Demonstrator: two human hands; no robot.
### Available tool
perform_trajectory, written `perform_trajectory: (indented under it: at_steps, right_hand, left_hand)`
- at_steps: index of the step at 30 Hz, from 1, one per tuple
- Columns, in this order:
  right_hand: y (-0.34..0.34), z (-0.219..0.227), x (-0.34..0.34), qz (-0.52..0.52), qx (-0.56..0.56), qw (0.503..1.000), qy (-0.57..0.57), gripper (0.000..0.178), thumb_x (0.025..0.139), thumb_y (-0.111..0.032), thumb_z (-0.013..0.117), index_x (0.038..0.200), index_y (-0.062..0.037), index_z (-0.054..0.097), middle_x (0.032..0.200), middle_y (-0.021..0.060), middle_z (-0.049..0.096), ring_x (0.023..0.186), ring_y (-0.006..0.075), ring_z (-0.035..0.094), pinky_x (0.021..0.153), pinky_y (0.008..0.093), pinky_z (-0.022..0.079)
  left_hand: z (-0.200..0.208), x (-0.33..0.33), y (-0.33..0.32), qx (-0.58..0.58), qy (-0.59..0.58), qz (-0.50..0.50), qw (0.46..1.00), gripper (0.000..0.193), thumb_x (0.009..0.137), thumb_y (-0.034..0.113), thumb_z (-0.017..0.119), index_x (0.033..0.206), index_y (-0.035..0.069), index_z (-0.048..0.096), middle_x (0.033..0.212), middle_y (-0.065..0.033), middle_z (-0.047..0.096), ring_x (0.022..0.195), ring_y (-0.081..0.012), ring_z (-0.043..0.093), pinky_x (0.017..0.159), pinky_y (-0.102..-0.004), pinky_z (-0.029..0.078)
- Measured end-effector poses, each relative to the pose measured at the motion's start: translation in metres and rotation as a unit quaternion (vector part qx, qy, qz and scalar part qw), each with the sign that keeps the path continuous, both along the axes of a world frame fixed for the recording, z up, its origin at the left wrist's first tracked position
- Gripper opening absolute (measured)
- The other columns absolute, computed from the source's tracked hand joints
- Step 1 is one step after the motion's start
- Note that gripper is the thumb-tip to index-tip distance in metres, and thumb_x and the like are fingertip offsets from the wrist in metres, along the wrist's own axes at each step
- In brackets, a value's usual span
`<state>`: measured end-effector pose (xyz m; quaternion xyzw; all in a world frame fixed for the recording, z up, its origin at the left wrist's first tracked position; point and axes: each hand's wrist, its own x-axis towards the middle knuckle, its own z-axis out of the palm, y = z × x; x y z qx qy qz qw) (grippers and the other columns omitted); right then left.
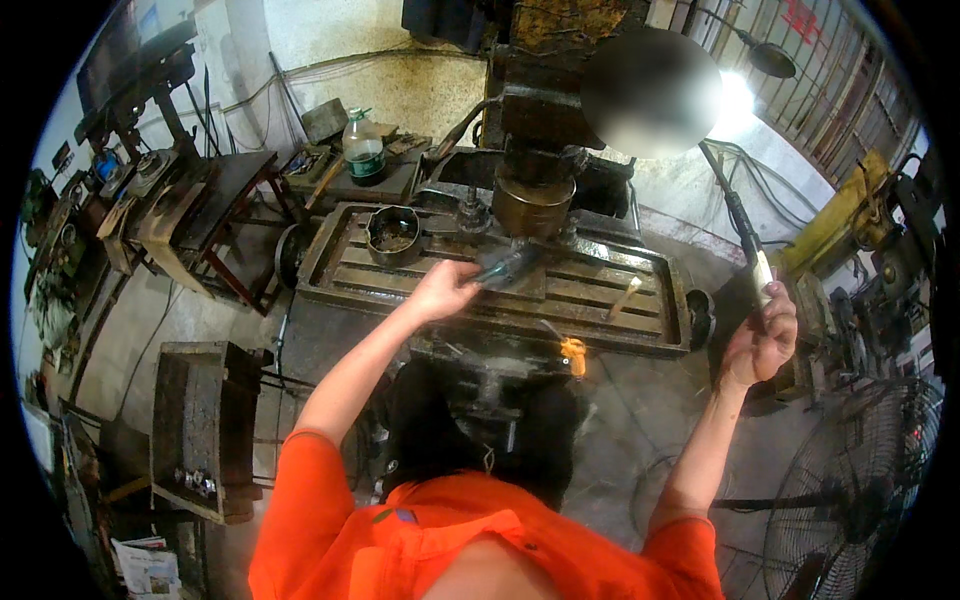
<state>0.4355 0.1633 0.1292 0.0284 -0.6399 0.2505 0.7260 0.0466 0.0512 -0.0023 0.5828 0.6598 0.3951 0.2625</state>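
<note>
My left hand (443, 291) is over the front half of a slotted machine table (400, 278). Its fingers are closed at the near end of a dark, blurred piece (508, 267), whose kind I cannot make out. This piece lies just below the machine's round spindle head (534, 200). Off to the right, my right hand (765, 335) is wrapped round the pale grip of a long dark lever (742, 218), which slants up toward the machine. A metal pot (393, 237) with dark contents stands on the table's left part.
A light stick-like piece (624, 299) lies on the table's right part. An orange fitting (573, 355) hangs at the front edge. Behind stands a plastic bottle (364, 150) of green liquid. A wooden box (205, 430) is at left, a large fan (850, 500) at lower right.
</note>
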Motion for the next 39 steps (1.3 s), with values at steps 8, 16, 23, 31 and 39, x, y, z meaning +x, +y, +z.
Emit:
perform_trajectory:
  at_steps: [8, 16, 23, 31, 39]
  right_hand:
    - [0.001, -0.014, -0.003, -0.024, -0.004, 1.0, 0.004, 0.013, 0.064, -0.011, 0.048, 0.065, -0.007, 0.036, 0.078, 0.0061, 0.04, 0.096, 0.0291, 0.041, 0.099, 0.0497, 0.021]
    - [0.005, -0.017, 0.005, -0.058, -0.003, 0.998, -0.006, 0.026, 0.07, -0.022, 0.056, 0.064, -0.0072, 0.036, 0.076, 0.0061, 0.04, 0.095, 0.0298, 0.044, 0.096, 0.0476, 0.024]
    - [-0.006, 0.002, -0.001, -0.036, -0.025, 0.999, 0.007, 0.016, 0.062, -0.01, 0.048, 0.062, -0.0077, 0.032, 0.073, 0.0069, 0.039, 0.096, 0.0315, 0.046, 0.096, 0.0487, 0.026]
    - [-0.011, 0.02, -0.001, -0.062, -0.031, 0.998, 0.004, 0.049, 0.072, -0.044, 0.067, 0.064, -0.006, 0.038, 0.08, 0.0102, 0.048, 0.095, 0.0335, 0.049, 0.096, 0.0523, 0.028]
    - [-0.005, 0.036, 0.007, -0.038, -0.025, 0.999, -0.009, 0.034, 0.072, -0.033, 0.062, 0.066, -0.0084, 0.039, 0.083, 0.0078, 0.045, 0.107, 0.0358, 0.046, 0.101, 0.054, 0.021]
  left_hand:
    - [0.013, 0.006, -0.006, 0.01, 0.033, 0.024, 0.999, 0.033, 0.076, 0.011, 0.06, 0.107, -0.003, 0.059, 0.092, -0.018, 0.064, 0.083, -0.0205, 0.061, 0.074, -0.0321, 0.047]
    - [0.006, 0.009, -0.005, 0.039, 0.09, 0.031, 0.995, 0.036, 0.076, 0.011, 0.06, 0.108, -0.004, 0.058, 0.099, -0.0193, 0.063, 0.092, -0.0248, 0.062, 0.08, -0.033, 0.047]
    - [0.018, 0.013, -0.011, -0.012, 0.08, 0.05, 0.995, 0.036, 0.076, 0.015, 0.061, 0.107, -0.003, 0.059, 0.093, -0.02, 0.064, 0.083, -0.0242, 0.064, 0.074, -0.0324, 0.047]
    - [0.011, 0.011, -0.005, 0.042, 0.139, 0.048, 0.988, 0.037, 0.075, 0.016, 0.062, 0.108, -0.001, 0.06, 0.097, -0.0185, 0.064, 0.086, -0.0243, 0.064, 0.077, -0.0327, 0.047]
    - [0.009, 0.014, 0.001, 0.024, 0.121, 0.059, 0.991, 0.038, 0.074, 0.016, 0.063, 0.106, -0.005, 0.059, 0.099, -0.0197, 0.063, 0.091, -0.0245, 0.063, 0.08, -0.0321, 0.046]
